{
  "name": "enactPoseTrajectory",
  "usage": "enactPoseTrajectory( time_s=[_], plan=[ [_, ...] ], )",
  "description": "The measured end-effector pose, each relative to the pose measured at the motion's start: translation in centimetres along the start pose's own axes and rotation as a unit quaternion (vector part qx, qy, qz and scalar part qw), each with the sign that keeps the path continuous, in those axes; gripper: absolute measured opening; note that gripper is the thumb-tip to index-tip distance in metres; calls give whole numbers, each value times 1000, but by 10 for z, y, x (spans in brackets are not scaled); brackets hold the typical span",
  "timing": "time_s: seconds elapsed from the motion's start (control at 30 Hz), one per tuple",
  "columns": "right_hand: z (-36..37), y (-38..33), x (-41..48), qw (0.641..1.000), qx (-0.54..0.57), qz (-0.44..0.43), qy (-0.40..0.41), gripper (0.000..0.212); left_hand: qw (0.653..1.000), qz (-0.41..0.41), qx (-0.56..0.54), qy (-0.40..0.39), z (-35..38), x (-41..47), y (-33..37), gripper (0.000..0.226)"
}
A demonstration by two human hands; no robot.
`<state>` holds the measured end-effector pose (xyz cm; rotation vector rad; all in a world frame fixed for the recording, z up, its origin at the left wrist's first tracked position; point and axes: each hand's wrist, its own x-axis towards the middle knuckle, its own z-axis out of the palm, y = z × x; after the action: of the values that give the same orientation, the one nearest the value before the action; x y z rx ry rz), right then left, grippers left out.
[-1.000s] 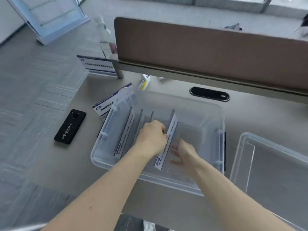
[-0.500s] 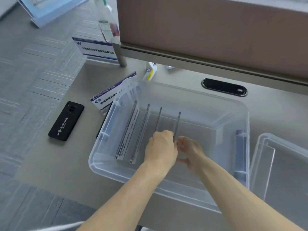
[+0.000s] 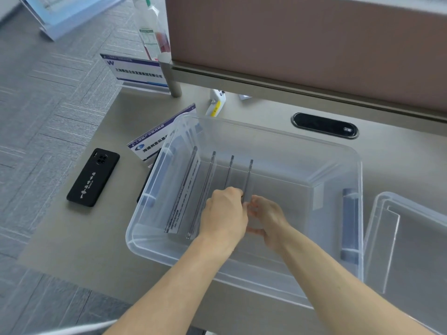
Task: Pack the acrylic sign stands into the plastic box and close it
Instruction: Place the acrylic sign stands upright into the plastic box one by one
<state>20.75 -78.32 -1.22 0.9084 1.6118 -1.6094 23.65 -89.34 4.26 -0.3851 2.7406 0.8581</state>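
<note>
A clear plastic box (image 3: 278,131) stands on the grey desk. Several acrylic sign stands sit upright in a row in its left half. Both hands are inside the box at the rightmost stand (image 3: 249,176). My left hand (image 3: 223,213) pinches that stand's near end from the left, and my right hand (image 3: 268,220) holds it from the right. Another sign stand (image 3: 154,141) with a blue and white card leans outside the box's left wall. A further one (image 3: 136,71) stands on the desk's far left corner. The box's clear lid (image 3: 411,238) lies to the right.
A black phone (image 3: 93,177) lies on the desk left of the box. A brown partition (image 3: 302,44) runs along the desk's far edge, with a black cable port (image 3: 325,125) below it. A bottle (image 3: 151,27) stands at the far left. A small white and yellow item (image 3: 216,105) lies behind the box.
The rightmost stand went from tilted, its card showing, to upright in the row. Both hands stayed on its near end. The view has shifted closer over the box.
</note>
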Motion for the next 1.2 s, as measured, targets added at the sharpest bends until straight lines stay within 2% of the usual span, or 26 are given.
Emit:
enactPoseTrajectory(
  time_s=[0.43,0.5,0.53,0.63,0.7,0.83,0.93,1.1,1.2],
  plan=[
    [-5,4,1,999,-36,-15,-22,26,998,18,61,18,7,-2,-3,18],
    [-6,1,-4,997,-56,-22,-37,34,996,25,82,10,3,-5,0,14],
    [-7,-1,-7,996,-73,-32,-38,36,996,26,88,5,-3,-9,3,18],
    [-24,-11,-32,988,-133,-75,-12,48,994,31,109,5,-26,-26,18,60],
    [-40,-21,-55,985,-142,-99,-3,51,993,52,110,8,-47,-41,25,59],
    [-68,-58,-100,980,-158,-124,-1,41,997,52,20,62,-108,-63,35,50],
    [-67,-103,-132,972,-158,-176,-10,28,990,52,-13,127,-159,-65,33,43],
    [-20,-175,-163,939,-194,-283,-33,14,975,28,-78,204,-233,-41,5,37],
    [22,-210,-159,911,-248,-326,-51,23,969,20,-89,230,-267,-16,-23,44]
  ],
)
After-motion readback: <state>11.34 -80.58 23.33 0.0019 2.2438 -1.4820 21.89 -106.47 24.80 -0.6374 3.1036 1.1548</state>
